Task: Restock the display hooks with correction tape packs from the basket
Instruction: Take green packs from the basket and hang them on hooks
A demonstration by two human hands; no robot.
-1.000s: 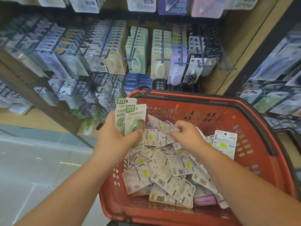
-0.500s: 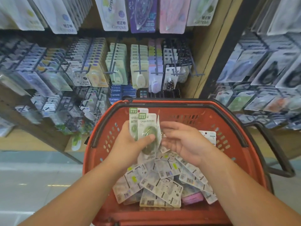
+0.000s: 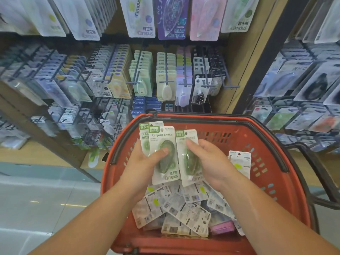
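Stationery shop aisle. From 10 to 12 o'clock, wooden shelving [image 3: 232, 70] fitted with metal display hooks [image 3: 166, 74], dense rows of carded, branded correction tape packs [image 3: 165, 90]. At 2 o'clock, second rack [image 3: 303, 83] of hanging packs. At 6 o'clock, red plastic shopping basket [image 3: 202, 118]. At 8 o'clock, glossy tiled floor [image 3: 36, 208].

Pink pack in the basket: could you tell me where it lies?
Head view: the pink pack lies in the red basket's near-right corner, partly under white correction tape packs.
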